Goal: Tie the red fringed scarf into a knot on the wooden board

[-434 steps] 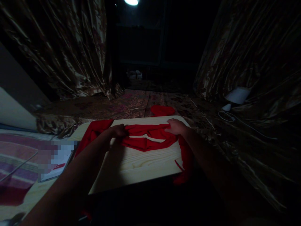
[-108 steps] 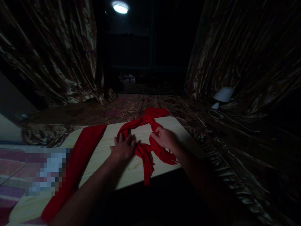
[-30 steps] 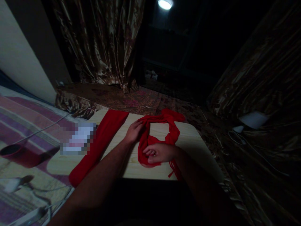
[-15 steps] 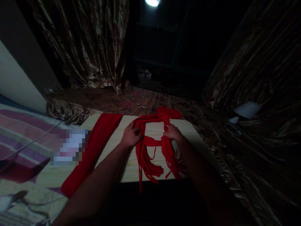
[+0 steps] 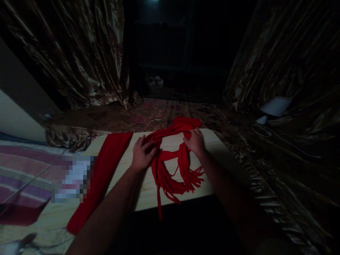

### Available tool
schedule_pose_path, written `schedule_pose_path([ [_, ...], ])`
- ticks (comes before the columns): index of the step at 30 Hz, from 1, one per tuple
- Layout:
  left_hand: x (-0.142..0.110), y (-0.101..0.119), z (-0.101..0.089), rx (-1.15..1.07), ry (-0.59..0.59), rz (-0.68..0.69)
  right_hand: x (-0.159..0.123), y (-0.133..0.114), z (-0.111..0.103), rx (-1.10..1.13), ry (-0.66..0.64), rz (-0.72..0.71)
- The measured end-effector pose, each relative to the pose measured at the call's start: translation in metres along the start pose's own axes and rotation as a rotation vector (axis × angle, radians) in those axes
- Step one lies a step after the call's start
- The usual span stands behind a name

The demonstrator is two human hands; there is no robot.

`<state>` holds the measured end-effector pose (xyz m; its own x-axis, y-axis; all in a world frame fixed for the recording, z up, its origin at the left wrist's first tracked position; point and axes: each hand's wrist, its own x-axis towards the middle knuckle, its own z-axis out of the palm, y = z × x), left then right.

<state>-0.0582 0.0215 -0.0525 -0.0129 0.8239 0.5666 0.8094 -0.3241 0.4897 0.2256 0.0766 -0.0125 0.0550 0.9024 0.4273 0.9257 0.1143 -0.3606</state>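
Fringed scarf (image 5: pixel 170 155) btwn L/R fingers (image 5: pixel 148 144)

The person's left forearm (image 5: pixel 108 209) and right forearm (image 5: pixel 225 177) reach forward, converging. The left grip (image 5: pixel 142 154) faces palm down, fingers parted and gently bent. The right grip (image 5: pixel 196 142), slightly farther forward, has curved fingers, its thumb pointing inward.

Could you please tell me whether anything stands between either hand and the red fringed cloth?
Nothing visible does: the left hand and right hand both appear to touch the red fringed cloth, and the other red strip lies off to the left.
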Motion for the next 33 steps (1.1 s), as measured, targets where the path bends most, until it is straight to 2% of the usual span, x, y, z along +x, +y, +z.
schedule_pose_path([
  [1, -0.001, 0.004, -0.002, 0.02, -0.009, 0.031, -0.01, -0.008, -0.007, -0.007, 0.018, -0.018],
  [2, -0.002, 0.008, -0.004, 0.039, -0.037, 0.068, -0.019, -0.015, -0.015, -0.01, -0.032, -0.087],
  [5, -0.006, 0.018, -0.008, 0.085, -0.215, 0.193, -0.045, -0.025, -0.032, -0.05, -0.333, -0.276],
  [7, -0.008, 0.02, -0.009, 0.114, -0.351, 0.231, -0.054, -0.023, -0.039, -0.114, -0.442, -0.327],
  [9, -0.008, 0.018, -0.008, 0.143, -0.438, 0.208, -0.057, -0.018, -0.044, -0.187, -0.393, -0.311],
  [11, -0.007, 0.015, -0.007, 0.163, -0.465, 0.169, -0.058, -0.016, -0.05, -0.223, -0.284, -0.297],
  [12, -0.007, 0.014, -0.006, 0.168, -0.464, 0.16, -0.06, -0.018, -0.053, -0.213, -0.25, -0.324],
  [14, -0.006, 0.013, -0.004, 0.17, -0.456, 0.161, -0.068, -0.028, -0.058, -0.135, -0.281, -0.453],
  [16, -0.006, 0.014, -0.003, 0.169, -0.451, 0.157, -0.084, -0.043, -0.063, -0.02, -0.421, -0.601],
  [18, -0.006, 0.014, -0.002, 0.172, -0.45, 0.146, -0.103, -0.058, -0.067, 0.083, -0.62, -0.667],
  [21, -0.006, 0.014, -0.002, 0.173, -0.453, 0.134, -0.122, -0.071, -0.072, 0.316, -1.047, -0.683],
  [22, -0.006, 0.014, -0.002, 0.17, -0.453, 0.135, -0.124, -0.072, -0.073, 0.402, -1.155, -0.666],
  [23, -0.006, 0.013, -0.002, 0.167, -0.451, 0.138, -0.124, -0.072, -0.073, 0.465, -1.194, -0.638],
  [24, -0.006, 0.013, -0.001, 0.164, -0.449, 0.141, -0.121, -0.07, -0.073, 0.483, -1.144, -0.596],
  [25, -0.006, 0.012, -0.001, 0.162, -0.448, 0.143, -0.118, -0.067, -0.073, 0.451, -1.007, -0.54],
  [27, -0.006, 0.011, 0.0, 0.163, -0.442, 0.141, -0.108, -0.058, -0.07, 0.267, -0.617, -0.403],
  [29, -0.006, 0.011, 0.001, 0.167, -0.434, 0.136, -0.099, -0.047, -0.064, 0.042, -0.321, -0.257],
  [31, -0.006, 0.011, 0.002, 0.168, -0.426, 0.138, -0.092, -0.036, -0.057, -0.094, -0.22, -0.128],
  [33, -0.006, 0.012, 0.002, 0.162, -0.423, 0.142, -0.087, -0.026, -0.048, -0.101, -0.261, -0.027],
])
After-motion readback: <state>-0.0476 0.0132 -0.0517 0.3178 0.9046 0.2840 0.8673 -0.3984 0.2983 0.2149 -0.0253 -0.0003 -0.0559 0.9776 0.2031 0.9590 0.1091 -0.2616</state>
